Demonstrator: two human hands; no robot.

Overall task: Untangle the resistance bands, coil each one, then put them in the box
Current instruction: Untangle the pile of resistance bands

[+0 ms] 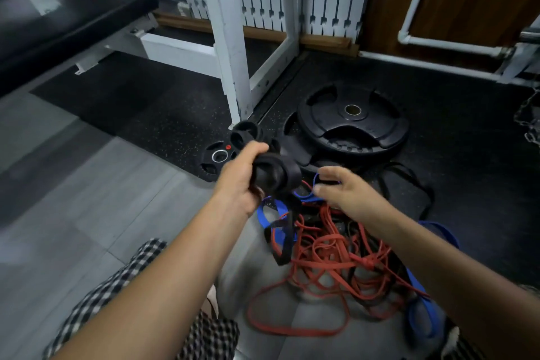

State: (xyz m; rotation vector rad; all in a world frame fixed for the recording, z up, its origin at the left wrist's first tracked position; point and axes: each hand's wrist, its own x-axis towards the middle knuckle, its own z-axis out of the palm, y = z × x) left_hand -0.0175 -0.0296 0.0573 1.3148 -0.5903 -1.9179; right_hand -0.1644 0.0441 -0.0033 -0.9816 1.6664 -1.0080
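A gym floor, grey tile meeting black rubber mat, holds a tangle of resistance bands [336, 257] (red, blue and black). The left hand [242, 181] grips a partly coiled black band [277, 174], lifted above the heap, its tail trailing down into it. The right hand [342, 190] hovers just beside, fingers loosely spread, over a blue loop [309, 196]; contact is unclear. Behind lie a large weight plate [353, 120] and a small plate [217, 156].
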